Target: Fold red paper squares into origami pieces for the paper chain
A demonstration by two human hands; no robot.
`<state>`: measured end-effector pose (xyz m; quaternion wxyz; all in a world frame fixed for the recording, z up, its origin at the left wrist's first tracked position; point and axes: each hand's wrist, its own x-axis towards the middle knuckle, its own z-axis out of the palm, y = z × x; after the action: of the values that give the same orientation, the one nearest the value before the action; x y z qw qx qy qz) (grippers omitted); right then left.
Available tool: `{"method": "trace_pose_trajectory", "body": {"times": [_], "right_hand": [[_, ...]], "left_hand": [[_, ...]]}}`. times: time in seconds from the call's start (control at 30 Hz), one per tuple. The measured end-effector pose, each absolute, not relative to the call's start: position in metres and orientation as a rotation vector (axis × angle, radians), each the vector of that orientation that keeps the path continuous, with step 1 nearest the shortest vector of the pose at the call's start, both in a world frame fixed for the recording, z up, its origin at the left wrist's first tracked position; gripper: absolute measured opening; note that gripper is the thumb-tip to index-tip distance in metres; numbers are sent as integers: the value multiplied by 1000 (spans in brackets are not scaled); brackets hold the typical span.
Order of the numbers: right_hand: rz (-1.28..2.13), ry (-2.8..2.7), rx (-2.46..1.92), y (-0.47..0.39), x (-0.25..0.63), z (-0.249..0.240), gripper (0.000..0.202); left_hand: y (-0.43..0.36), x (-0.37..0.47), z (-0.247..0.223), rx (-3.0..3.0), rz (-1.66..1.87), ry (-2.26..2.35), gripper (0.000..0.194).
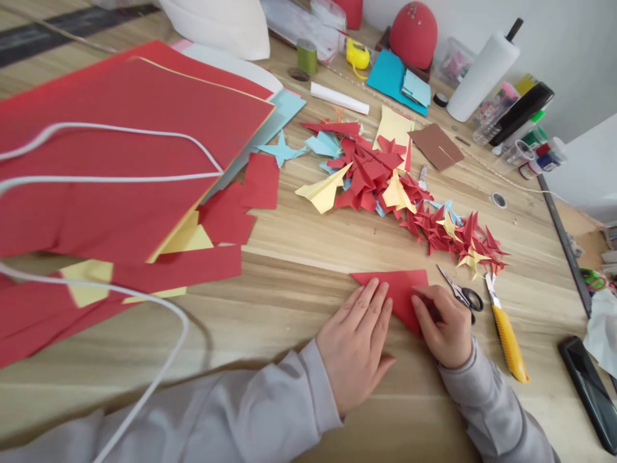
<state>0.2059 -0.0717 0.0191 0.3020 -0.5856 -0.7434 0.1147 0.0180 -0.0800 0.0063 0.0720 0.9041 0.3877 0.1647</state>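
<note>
A red paper (403, 297), folded into a triangle, lies flat on the wooden table in front of me. My left hand (357, 339) rests on its left part with fingers stretched out and palm down. At the right edge, my right hand (444, 326) has its fingers curled, thumb and forefinger pinching the paper. Just beyond that hand are small scissors (465, 294) with black handles, partly hidden behind it. A yellow-handled cutter knife (508, 344) lies farther right. Behind the paper spreads a pile of folded red, yellow and blue paper pieces (369, 170).
Large red sheets (120, 154) cover the left side, with a white cable (164, 132) looping over them. Red offcuts (263, 183) lie beside them. A black phone (590, 392) is at the right. A tape measure (357, 54) and a white bottle (482, 74) stand at the back.
</note>
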Motion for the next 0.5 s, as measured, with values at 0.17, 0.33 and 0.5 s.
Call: {"method": "trace_pose_trajectory", "body": {"times": [0.17, 0.33, 0.5], "right_hand": [[208, -1933, -1589, -67, 207, 19, 17], [191, -2022, -1498, -65, 208, 18, 24], [230, -2053, -1479, -65, 211, 18, 30]], "left_hand": [[-79, 17, 3, 2715, 551, 1154, 69], [-80, 17, 2, 2701, 552, 1156, 70], [-80, 17, 2, 2688, 518, 1168, 69]]}}
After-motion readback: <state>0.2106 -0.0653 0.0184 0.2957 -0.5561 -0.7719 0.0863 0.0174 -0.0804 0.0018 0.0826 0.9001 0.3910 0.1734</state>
